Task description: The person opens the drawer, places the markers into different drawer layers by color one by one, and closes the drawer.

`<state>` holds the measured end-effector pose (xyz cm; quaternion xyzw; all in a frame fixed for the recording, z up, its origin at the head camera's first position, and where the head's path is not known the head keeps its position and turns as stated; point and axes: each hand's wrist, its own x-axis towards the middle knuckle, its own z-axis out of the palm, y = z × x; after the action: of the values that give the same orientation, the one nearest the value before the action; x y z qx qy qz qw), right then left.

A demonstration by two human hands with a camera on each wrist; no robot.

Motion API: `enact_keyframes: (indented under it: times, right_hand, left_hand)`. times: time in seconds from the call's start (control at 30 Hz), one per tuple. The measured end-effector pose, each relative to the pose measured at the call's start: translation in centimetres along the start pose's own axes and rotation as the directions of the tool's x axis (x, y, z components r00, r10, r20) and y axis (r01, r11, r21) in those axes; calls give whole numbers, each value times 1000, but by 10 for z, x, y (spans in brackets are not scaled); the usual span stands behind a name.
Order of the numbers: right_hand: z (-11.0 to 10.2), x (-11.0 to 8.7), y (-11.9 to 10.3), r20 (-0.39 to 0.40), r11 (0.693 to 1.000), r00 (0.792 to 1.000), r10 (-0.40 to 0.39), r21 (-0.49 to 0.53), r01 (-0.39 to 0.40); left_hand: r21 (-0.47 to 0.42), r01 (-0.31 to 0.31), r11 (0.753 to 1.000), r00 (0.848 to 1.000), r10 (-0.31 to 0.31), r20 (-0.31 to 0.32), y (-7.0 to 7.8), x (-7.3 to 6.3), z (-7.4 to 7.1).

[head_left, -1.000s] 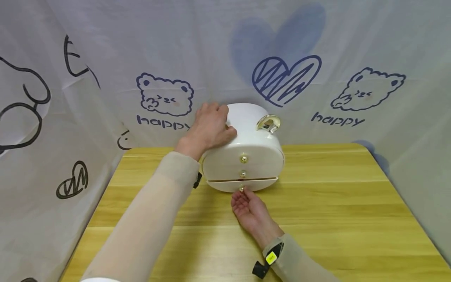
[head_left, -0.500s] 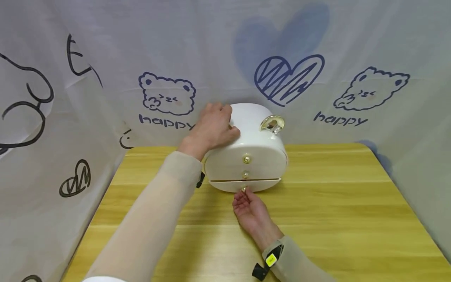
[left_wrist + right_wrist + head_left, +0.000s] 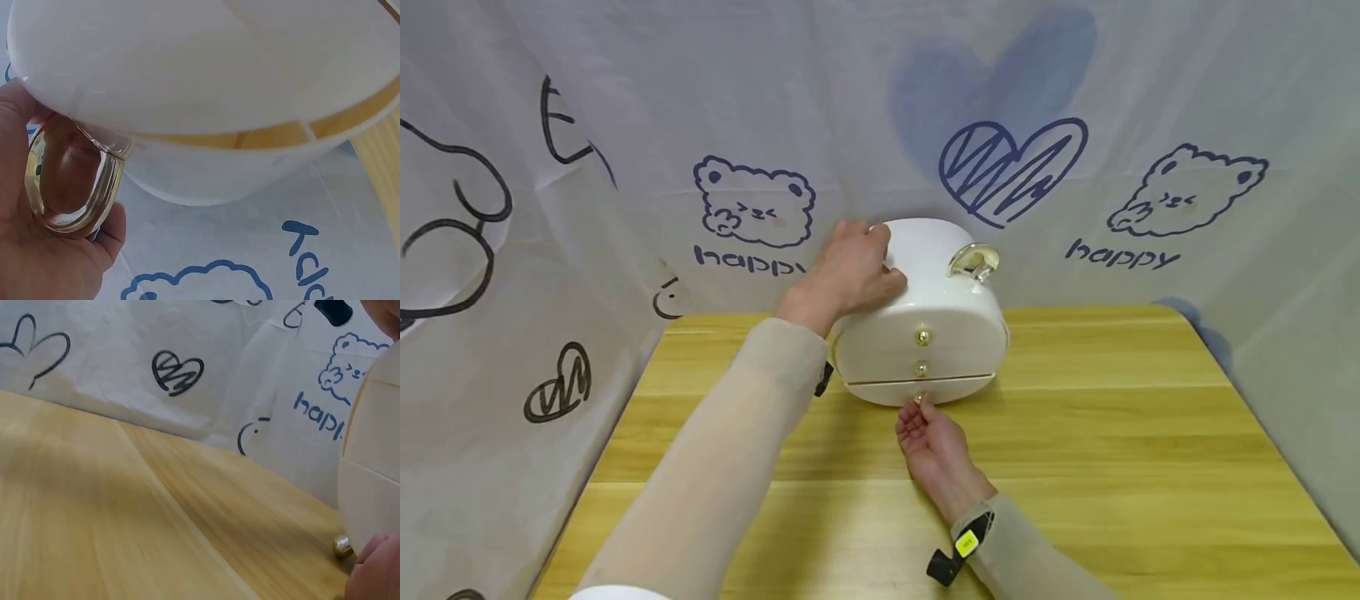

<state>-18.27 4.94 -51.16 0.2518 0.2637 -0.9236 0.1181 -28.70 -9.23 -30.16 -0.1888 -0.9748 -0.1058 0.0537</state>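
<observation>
A rounded white storage box (image 3: 925, 262) with drawers stands at the back of the table. My left hand (image 3: 850, 271) lies over its top left. In the left wrist view, the left hand (image 3: 50, 250) has its fingers and thumb curled around a shiny gold ear-shaped piece (image 3: 109, 187). Low in front, my right hand (image 3: 932, 446) pinches the knob (image 3: 918, 400) of the bottom drawer (image 3: 955, 390), palm up, fingertips partly covering it. A thin dark line runs along that drawer's upper edge. In the right wrist view only part of the right hand (image 3: 378, 572) shows.
A matching gold ear (image 3: 976, 262) sits at the box's top right. Two more gold knobs, an upper knob (image 3: 922, 337) and a middle knob (image 3: 921, 368), mark the front. White cloth (image 3: 850, 100) with drawings hangs behind the wooden table (image 3: 1097, 433).
The bottom drawer has slid slightly inward, and the gap above it has narrowed. My right hand has moved a little toward the box with it. The left hand keeps its place on the box.
</observation>
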Motion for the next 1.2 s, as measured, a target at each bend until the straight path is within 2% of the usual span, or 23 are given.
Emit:
enact_keyframes:
  times: [0.33,0.6,0.9,1.2]
  right_hand:
    - [-4,2,-4,26,997,999,30,-77,-28]
    - [-7,7,-9,26,997,998,61,-39,-60]
    - [-15,-4,-9,48,990,997,65,-126,-59]
    - [-16,-5,-7,50,995,996,77,-61,-74]
  left_hand:
    - [-27,8,1000,1000,-8,13,1,-2,1]
    - [-39,9,999,1000,-8,16,1,-2,0]
    - [-47,-22,999,999,23,27,4,-1,0]
    - [-59,-32,998,999,34,37,7,0,1]
